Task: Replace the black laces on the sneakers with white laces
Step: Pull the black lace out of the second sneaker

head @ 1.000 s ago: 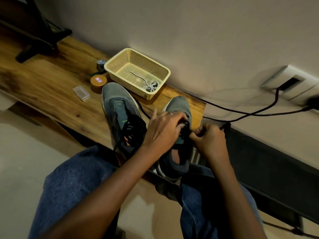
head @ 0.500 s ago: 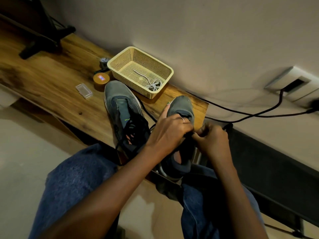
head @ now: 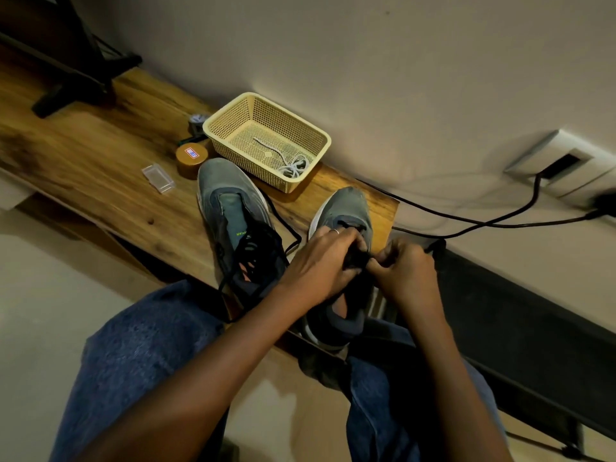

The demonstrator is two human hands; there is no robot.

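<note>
We see a dim, warm picture. The wall (head: 366, 78) is brightest; edges bend, and the forearms look blurred.

Left sneaker (head: 233, 215): grey upper, darker grey tongue with small lime-green lettering, black lace (head: 253, 258), dark navy collar. Right sneaker (head: 350, 208): matching grey toe, white sole edge, dark navy collar. Basket (head: 233, 118): pale yellow, fine perforated grid pattern. Lace in basket (head: 290, 165): white. Round tin (head: 191, 158): orange-brown, with a white, red and blue label. Small case (head: 157, 176): clear. Tabletop (head: 83, 161): warm brown wood grain with dark streaks. Cable (head: 483, 223): black. Jeans (head: 140, 355): blue denim. Wall (head: 366, 61): off-white.
</note>
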